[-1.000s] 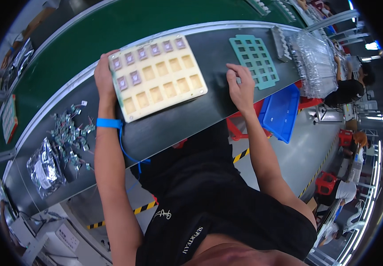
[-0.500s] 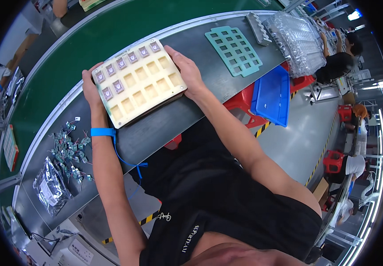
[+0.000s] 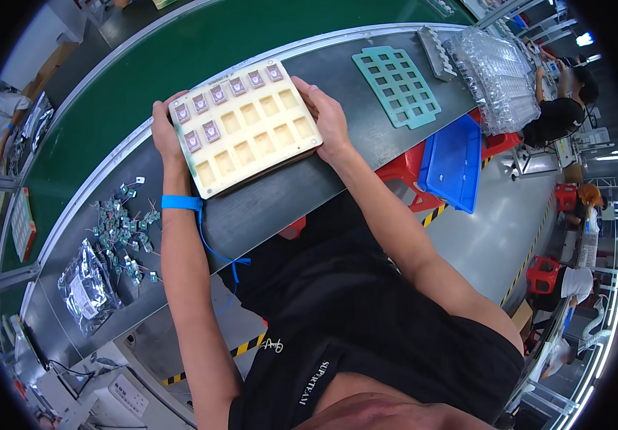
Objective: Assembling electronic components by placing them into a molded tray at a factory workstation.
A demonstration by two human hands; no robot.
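Fingers [image 3: 168, 109] of both hands clamped on the cream tray [image 3: 246, 126], one hand per short edge.
Left hand [image 3: 164, 132] grips the left edge, right hand [image 3: 327, 118] the right; tray sits on the grey surface [image 3: 266, 208] beside the green belt [image 3: 180, 50]. Small chips fill its top row and part of the left column. Teal grid [image 3: 397, 86] lies well right; loose parts [image 3: 119, 229] lower left.

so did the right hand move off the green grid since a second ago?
Yes. The right hand left the teal grid plate and crossed leftward to grip the right edge of the cream tray; the grid stays put on the grey table.
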